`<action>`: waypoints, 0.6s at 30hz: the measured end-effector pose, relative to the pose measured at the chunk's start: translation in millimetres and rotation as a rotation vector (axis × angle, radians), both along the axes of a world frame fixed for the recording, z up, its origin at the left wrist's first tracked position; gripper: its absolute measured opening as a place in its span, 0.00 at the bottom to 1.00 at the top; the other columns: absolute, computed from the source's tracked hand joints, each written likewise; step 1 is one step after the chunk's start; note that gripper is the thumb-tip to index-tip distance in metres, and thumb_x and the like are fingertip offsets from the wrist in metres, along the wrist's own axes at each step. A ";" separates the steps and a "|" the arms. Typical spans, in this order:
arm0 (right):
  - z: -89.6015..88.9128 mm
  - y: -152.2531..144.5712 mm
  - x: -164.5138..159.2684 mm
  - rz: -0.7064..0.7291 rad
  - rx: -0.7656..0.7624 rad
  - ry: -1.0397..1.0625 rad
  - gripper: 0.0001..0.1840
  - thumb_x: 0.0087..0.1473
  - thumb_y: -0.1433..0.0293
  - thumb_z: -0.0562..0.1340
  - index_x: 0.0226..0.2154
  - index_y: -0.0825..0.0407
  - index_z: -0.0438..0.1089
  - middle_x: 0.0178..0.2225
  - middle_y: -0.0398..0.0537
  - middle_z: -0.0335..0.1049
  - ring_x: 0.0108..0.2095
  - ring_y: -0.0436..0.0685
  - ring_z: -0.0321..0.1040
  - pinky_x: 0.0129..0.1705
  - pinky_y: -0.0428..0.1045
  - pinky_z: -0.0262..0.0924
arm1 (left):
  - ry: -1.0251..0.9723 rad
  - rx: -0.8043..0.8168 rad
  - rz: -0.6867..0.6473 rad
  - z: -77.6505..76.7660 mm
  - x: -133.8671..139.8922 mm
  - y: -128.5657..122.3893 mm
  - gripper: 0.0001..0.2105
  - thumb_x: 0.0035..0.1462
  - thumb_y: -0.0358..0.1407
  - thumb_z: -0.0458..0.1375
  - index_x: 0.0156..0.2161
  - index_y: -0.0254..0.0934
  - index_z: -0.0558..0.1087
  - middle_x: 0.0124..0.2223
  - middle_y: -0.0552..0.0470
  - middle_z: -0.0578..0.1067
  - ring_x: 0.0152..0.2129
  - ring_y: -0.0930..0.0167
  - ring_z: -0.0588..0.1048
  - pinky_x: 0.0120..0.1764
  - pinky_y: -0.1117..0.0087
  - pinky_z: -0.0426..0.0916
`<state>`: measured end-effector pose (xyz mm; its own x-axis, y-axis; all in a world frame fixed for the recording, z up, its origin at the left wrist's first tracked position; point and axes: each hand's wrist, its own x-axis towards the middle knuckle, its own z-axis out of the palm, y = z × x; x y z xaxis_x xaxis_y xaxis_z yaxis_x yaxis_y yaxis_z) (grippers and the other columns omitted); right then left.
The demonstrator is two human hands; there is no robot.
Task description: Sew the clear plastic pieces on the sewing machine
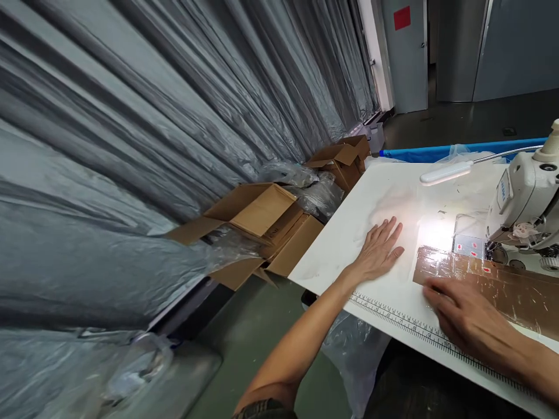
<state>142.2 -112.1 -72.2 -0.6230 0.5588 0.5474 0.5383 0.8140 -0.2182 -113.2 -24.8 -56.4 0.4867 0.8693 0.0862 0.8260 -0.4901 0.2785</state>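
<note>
My left hand (379, 251) lies flat on the white sewing table (325, 256), fingers spread, holding nothing. Around its fingertips is a faint pale patch that looks like a sheer white sheet (404, 206); its edges are hard to make out. My right hand (465, 311) is at the front edge of a brown tape-covered strip (510, 294), slightly blurred. Its fingers are bent and held together, and whatever is in them is hidden. Right of both hands stands a white sewing machine (522, 189), its needle area beside a small metal plate (467, 244) with red marks.
A lamp (445, 173) on a bendable arm lights the tabletop. A printed ruler (402, 320) runs along the front edge. Left of the table are open cardboard boxes (262, 212) and clear plastic bags (321, 195), with a grey curtain (174, 105) behind. Blue material (414, 156) borders the far side.
</note>
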 end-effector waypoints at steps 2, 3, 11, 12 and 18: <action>5.7 9.4 -24.1 0.076 0.027 -0.026 0.22 0.64 0.75 0.47 0.56 0.57 0.65 0.55 0.61 0.69 0.55 0.61 0.65 0.50 0.58 0.65 | -0.044 -0.042 0.034 1.0 -2.3 2.3 0.30 0.70 0.51 0.29 0.71 0.39 0.42 0.72 0.46 0.44 0.70 0.63 0.43 0.69 0.51 0.43; 9.8 14.4 -34.3 0.104 -0.008 -0.075 0.22 0.64 0.73 0.48 0.58 0.59 0.63 0.57 0.63 0.66 0.57 0.63 0.63 0.51 0.59 0.63 | -0.061 -0.069 0.051 2.2 -3.3 3.3 0.29 0.70 0.50 0.27 0.70 0.40 0.43 0.72 0.48 0.45 0.70 0.65 0.44 0.69 0.53 0.44; 38.9 0.2 -17.1 0.056 -0.166 -0.294 0.13 0.63 0.67 0.55 0.28 0.52 0.68 0.29 0.49 0.70 0.31 0.57 0.63 0.36 0.54 0.55 | -0.059 -0.073 0.036 2.7 -6.4 1.9 0.29 0.71 0.49 0.29 0.68 0.41 0.54 0.72 0.50 0.46 0.70 0.64 0.44 0.69 0.53 0.42; 40.4 -8.4 -5.2 0.031 -0.152 -0.271 0.14 0.63 0.68 0.54 0.27 0.52 0.67 0.27 0.49 0.69 0.29 0.56 0.62 0.34 0.54 0.53 | -0.059 -0.021 0.026 -0.2 -6.5 1.1 0.28 0.71 0.49 0.30 0.68 0.42 0.53 0.72 0.49 0.45 0.70 0.63 0.44 0.69 0.51 0.41; 52.2 -47.3 62.5 -0.038 -0.392 -0.085 0.18 0.67 0.68 0.50 0.28 0.50 0.67 0.28 0.48 0.68 0.29 0.54 0.62 0.32 0.51 0.54 | -0.102 0.454 -0.114 -3.1 16.3 -11.7 0.23 0.70 0.45 0.45 0.66 0.46 0.54 0.73 0.43 0.41 0.69 0.54 0.46 0.64 0.39 0.42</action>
<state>204.7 -159.4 -20.0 -0.6314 0.7386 0.2361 0.5960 0.6570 -0.4616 -96.9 -36.5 -59.5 0.5462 0.6743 0.4970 0.7395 -0.6668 0.0921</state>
